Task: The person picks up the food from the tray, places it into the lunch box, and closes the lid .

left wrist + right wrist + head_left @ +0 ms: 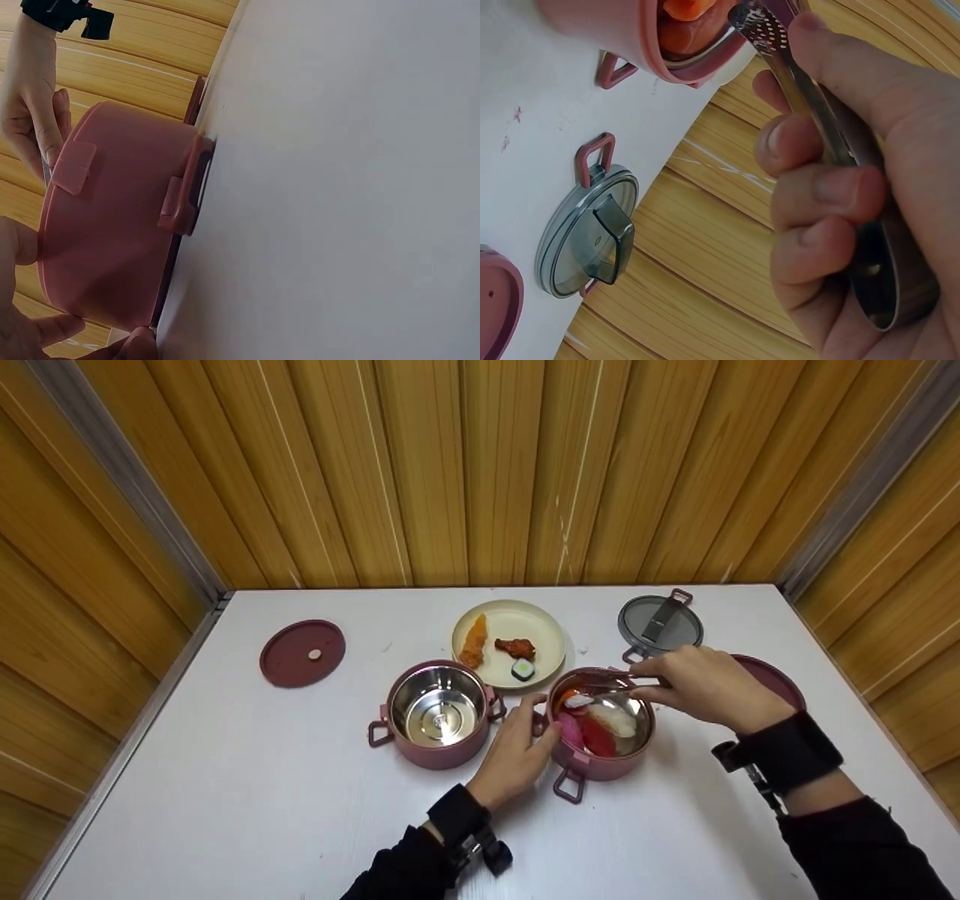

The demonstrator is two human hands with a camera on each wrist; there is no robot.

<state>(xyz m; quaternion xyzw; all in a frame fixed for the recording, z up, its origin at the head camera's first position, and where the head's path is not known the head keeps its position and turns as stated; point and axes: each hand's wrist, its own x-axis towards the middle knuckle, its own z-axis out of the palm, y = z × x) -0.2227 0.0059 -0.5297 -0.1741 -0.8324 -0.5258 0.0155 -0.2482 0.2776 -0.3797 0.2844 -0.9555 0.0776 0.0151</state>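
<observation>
In the head view my left hand [516, 754] grips the side of a pink pot [607, 767] by its left handle. The left wrist view shows the fingers [60, 328] against the wall of the pot [120, 217]. My right hand [709, 686] holds metal tongs [637, 688] whose tips reach into this pot; whether they pinch anything I cannot tell. Inside lie a red piece [598, 735], a pink piece [569, 730], a whitish piece [615, 720] and something orange. In the right wrist view my right hand [840, 187] wraps round the tongs [829, 124].
Another pink pot [439, 756], with nothing in it, stands left. Behind, a cream plate [540, 626] bears a drumstick [516, 648], a fried piece [474, 641] and a sushi roll [523, 669]. A dark red lid [289, 656] lies far left; a grey lid [637, 622] and another red disc [780, 681] lie right.
</observation>
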